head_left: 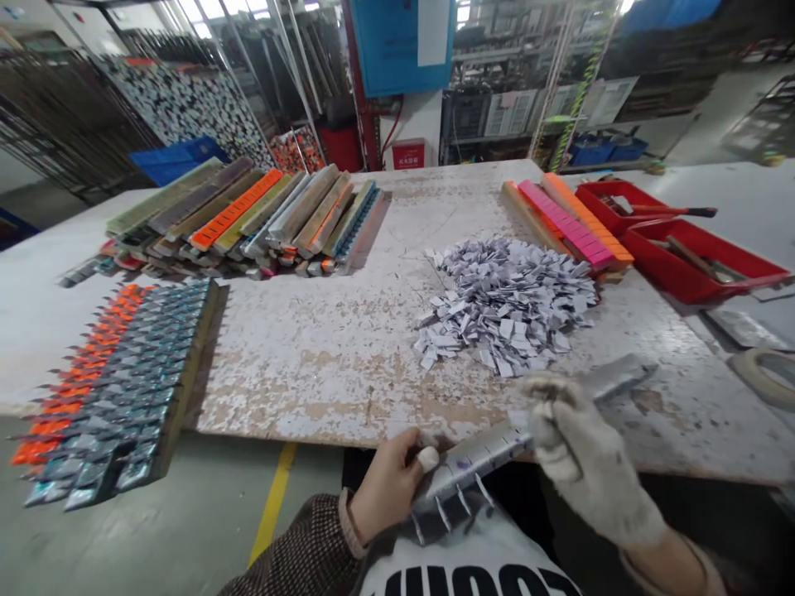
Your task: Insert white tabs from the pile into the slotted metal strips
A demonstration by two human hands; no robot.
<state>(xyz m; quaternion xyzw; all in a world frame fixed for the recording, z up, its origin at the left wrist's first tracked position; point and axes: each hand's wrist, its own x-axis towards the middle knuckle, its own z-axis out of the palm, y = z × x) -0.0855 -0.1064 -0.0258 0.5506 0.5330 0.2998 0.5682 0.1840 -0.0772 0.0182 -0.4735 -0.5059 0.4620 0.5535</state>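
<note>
A grey slotted bar [490,443] slants across the table's front edge, its near end over my lap. My left hand [391,480], bare but for white coverings on the fingertips, is closed around the near part of this bar. Several thin pale pieces [460,498] stick out from slots along its lower side. Over the bar's middle, my right hand [575,455] in a whitish work glove has its fingers pinched together; what lies between them is too blurred to tell. Beyond the bar lies a heap of small whitish-grey chips [513,298].
Stacked slotted bars [248,215] lie at the back left. Bars filled with orange and grey pieces [124,381] overhang the front left edge. Pink and orange bars [568,219] lie beside red bins [696,257] at right, with a tape roll [767,372] nearer.
</note>
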